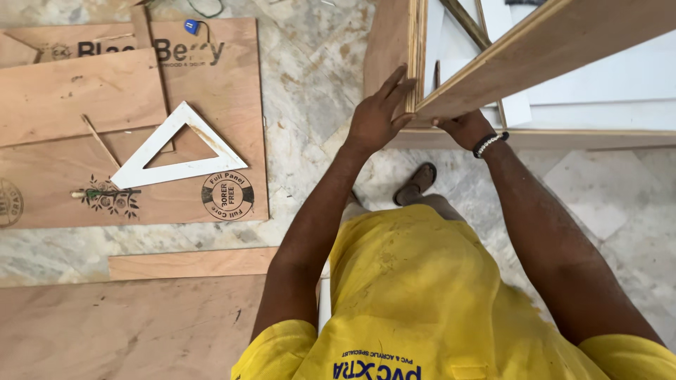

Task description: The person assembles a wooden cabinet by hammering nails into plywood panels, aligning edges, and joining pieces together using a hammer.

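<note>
I am pressing my left hand flat against the outer face of an upright plywood panel, fingers stretched out and together, fingertips reaching up to its layered front edge. This grip is spread open, closing on nothing, only bearing against the wood. My right hand is tucking under the near end of a slanting plywood board that is running up and away to the right; the fingers are hidden behind that board, so I cannot tell how far this grip is closed, only that it is touching the board's underside at its low end. A beaded bracelet is sitting on that wrist.

The board's low end is meeting the upright panel just between my two hands, forming a corner. Behind that corner, white sheets and a thin diagonal strip are lying inside the frame, and a long wooden edge is running to the right just beyond my right wrist.

Below my hands, a sandalled foot is standing on the marble floor, which is lying bare between my left grip and the plywood sheets well off to the left. A white triangular square is resting on those sheets, well apart from either hand.
</note>
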